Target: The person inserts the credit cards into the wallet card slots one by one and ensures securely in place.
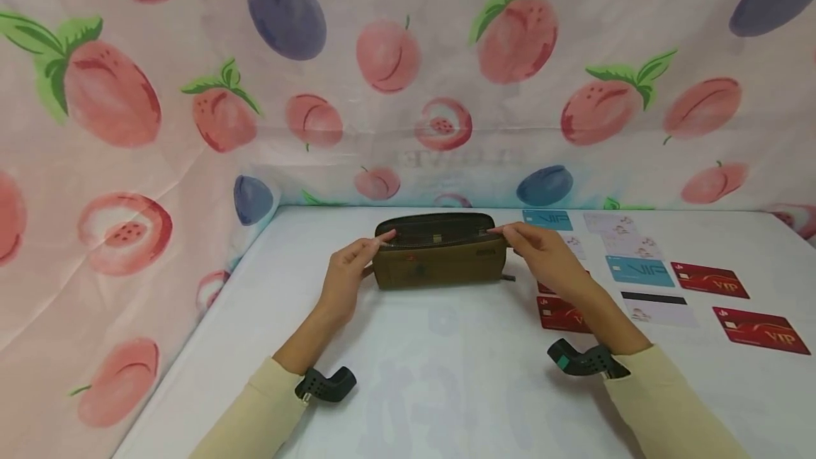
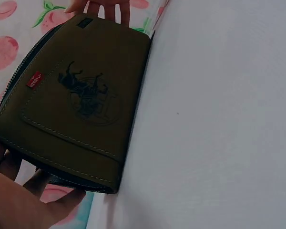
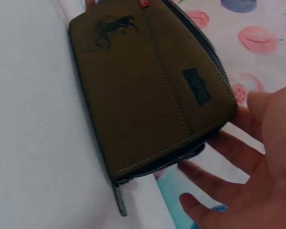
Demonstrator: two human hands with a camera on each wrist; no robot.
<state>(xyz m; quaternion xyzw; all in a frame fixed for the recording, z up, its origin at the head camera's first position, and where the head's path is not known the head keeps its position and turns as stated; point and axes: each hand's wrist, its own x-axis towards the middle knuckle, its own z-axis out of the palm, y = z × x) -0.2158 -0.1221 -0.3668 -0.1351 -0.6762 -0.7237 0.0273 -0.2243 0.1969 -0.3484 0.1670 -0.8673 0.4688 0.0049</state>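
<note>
A brown zip-around wallet (image 1: 440,265) stands on its long edge on the white table, its zipped mouth unfastened and gaping at the top. My left hand (image 1: 347,271) grips its left end, fingers at the open rim. At the other end my right hand (image 1: 542,250) pinches the upper corner between thumb and fingers. An embossed horse emblem (image 2: 88,93) and a small red tag (image 2: 34,79) mark the wallet's front in the left wrist view. The zipper pull (image 3: 119,200) hangs from the lower right corner in the right wrist view.
Several cards lie to the right on the table (image 1: 408,374): red VIP cards (image 1: 761,330), blue VIP cards (image 1: 639,271) and pale patterned cards (image 1: 659,312). Some are partly hidden under my right hand and forearm. A fruit-print cloth (image 1: 408,126) hangs behind and at the left.
</note>
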